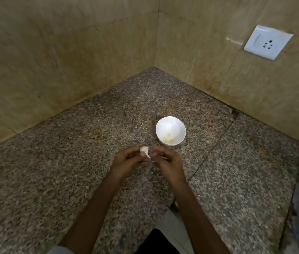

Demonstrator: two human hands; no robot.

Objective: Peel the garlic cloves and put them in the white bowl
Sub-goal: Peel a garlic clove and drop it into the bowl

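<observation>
Just in front of the white bowl [163, 125], our left hand [126, 160] pinched the garlic clove [144, 150] while our right hand [165, 162] pinched its loose skin [149, 156] — we judged a sharp tug might flick the clove onto the tabletop [71, 162].

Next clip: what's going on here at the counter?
A person is peeling garlic over a speckled stone counter. The left hand holds a garlic piece, mostly in its skin, while the right hand pinches a strip of skin trailing from it. Just beyond the hands stands a white bowl with a few pale peeled cloves in it. The job is under way; this piece is not yet peeled.
</observation>
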